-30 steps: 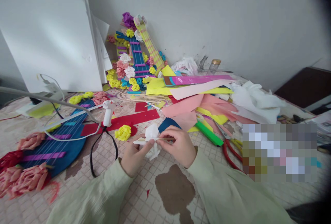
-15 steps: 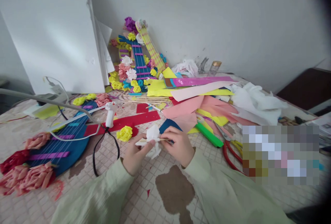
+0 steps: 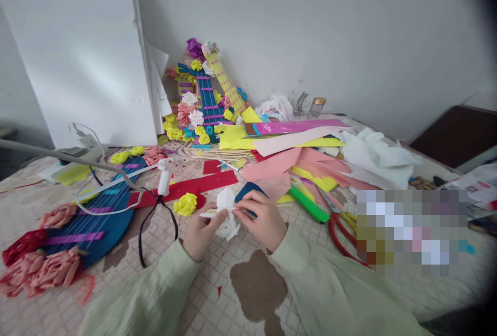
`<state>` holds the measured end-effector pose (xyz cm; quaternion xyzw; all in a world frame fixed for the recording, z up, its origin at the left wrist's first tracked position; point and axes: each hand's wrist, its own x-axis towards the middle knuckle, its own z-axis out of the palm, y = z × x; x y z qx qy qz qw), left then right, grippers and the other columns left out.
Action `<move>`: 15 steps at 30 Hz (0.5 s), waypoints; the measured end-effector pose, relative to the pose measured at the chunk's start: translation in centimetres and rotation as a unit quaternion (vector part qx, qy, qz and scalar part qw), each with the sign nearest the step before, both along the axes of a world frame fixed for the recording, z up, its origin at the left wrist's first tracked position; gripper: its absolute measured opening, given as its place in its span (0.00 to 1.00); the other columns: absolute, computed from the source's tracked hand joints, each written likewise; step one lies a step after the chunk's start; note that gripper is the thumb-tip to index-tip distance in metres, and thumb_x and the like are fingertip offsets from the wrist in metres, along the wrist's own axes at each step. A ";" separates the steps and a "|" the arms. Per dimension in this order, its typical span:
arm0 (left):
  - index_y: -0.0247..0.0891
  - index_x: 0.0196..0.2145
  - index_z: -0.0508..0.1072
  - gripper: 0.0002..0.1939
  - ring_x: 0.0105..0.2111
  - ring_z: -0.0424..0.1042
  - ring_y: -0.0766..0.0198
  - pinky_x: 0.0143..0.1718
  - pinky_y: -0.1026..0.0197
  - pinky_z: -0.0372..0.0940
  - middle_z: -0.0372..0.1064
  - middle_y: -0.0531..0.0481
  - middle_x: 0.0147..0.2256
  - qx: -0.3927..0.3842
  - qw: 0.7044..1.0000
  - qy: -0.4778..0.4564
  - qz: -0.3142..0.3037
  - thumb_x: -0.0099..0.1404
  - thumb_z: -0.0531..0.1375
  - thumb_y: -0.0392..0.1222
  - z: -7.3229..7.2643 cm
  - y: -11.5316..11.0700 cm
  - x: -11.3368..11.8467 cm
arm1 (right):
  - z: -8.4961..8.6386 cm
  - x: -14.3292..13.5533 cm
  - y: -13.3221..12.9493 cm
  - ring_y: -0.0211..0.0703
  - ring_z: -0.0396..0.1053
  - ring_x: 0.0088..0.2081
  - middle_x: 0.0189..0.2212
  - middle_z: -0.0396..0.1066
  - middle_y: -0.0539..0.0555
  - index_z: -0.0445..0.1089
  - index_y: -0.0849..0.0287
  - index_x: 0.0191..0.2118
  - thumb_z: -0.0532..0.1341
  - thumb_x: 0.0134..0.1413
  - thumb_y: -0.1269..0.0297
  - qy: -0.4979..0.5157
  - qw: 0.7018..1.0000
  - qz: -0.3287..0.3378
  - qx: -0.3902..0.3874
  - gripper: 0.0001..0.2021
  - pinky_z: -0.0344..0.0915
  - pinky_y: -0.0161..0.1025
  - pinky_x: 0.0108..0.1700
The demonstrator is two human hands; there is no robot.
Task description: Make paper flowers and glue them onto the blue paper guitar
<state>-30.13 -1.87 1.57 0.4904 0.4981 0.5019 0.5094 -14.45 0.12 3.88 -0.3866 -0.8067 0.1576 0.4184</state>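
A white crepe-paper flower [image 3: 227,226] hangs between my hands over the tiled table covering, with a smooth white flap of paper [image 3: 225,199] standing above it. My left hand [image 3: 202,230] is closed on the white paper from the left, thumb across its middle. From the right, my right hand [image 3: 264,218] pinches the same white paper with its fingertips. A thin pale stick or rolled paper end sticks out past my left fingers. Behind my right hand lies a dark blue paper piece [image 3: 248,191]. A yellow paper flower [image 3: 185,204] rests left of my hands.
A white glue gun [image 3: 165,178] with a black cord stands left, near a blue paper guitar [image 3: 104,235] with pink and red flowers. On the right are a green cutter [image 3: 308,204], red-handled scissors [image 3: 341,237] and coloured paper sheets [image 3: 279,162]. Decorated guitars lean at the back wall.
The view has shifted slightly. The white flower below my fingers shows rounder and fuller, and my right fingertips have moved a little on the paper. Both hands still hold it.
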 end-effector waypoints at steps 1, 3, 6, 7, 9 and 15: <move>0.33 0.28 0.67 0.11 0.24 0.63 0.67 0.25 0.66 0.58 0.66 0.51 0.25 0.004 1.000 0.006 -0.001 0.51 0.58 0.45 -0.1 0.1 -0.1 | -0.1 0.0 0.0 0.39 0.63 0.32 0.27 0.65 0.54 0.70 0.60 0.29 0.56 0.47 0.67 -0.009 1.000 -0.001 0.008 0.06 0.62 0.36 0.35; 0.33 0.26 0.67 0.10 0.24 0.63 0.67 0.25 0.66 0.58 0.65 0.51 0.26 0.008 1.000 0.012 -0.008 0.52 0.57 0.45 -0.4 0.2 -0.3 | -0.3 0.0 0.0 0.40 0.63 0.33 0.28 0.65 0.54 0.69 0.60 0.32 0.56 0.48 0.67 -0.024 0.999 0.004 0.021 0.07 0.61 0.36 0.36; 0.34 0.27 0.67 0.10 0.24 0.62 0.67 0.25 0.65 0.57 0.64 0.51 0.24 0.002 1.000 0.001 -0.020 0.54 0.56 0.45 -0.5 0.3 -0.4 | -0.6 0.2 0.1 0.39 0.63 0.34 0.31 0.65 0.54 0.69 0.59 0.36 0.55 0.50 0.68 -0.043 0.998 0.027 0.047 0.09 0.61 0.36 0.36; 0.34 0.27 0.66 0.10 0.24 0.62 0.66 0.25 0.65 0.58 0.64 0.52 0.24 0.003 1.000 -0.001 -0.025 0.54 0.56 0.45 -0.5 0.3 -0.5 | -0.6 0.2 0.2 0.39 0.63 0.34 0.31 0.66 0.54 0.69 0.59 0.37 0.54 0.50 0.68 -0.049 0.997 0.035 0.058 0.09 0.61 0.35 0.36; 0.34 0.26 0.66 0.10 0.25 0.62 0.66 0.26 0.65 0.58 0.64 0.52 0.24 0.007 1.000 0.002 -0.030 0.54 0.55 0.45 -0.5 0.3 -0.4 | -0.7 0.2 0.3 0.38 0.63 0.34 0.32 0.67 0.54 0.69 0.58 0.37 0.53 0.51 0.68 -0.057 0.995 0.046 0.073 0.09 0.61 0.35 0.36; 0.33 0.30 0.68 0.11 0.27 0.65 0.64 0.27 0.64 0.59 0.67 0.49 0.27 0.018 0.999 0.017 -0.021 0.53 0.56 0.45 -0.1 0.3 0.1 | -0.8 0.2 0.3 0.39 0.64 0.34 0.30 0.68 0.54 0.69 0.60 0.35 0.53 0.51 0.70 -0.033 0.997 0.038 0.053 0.09 0.62 0.35 0.36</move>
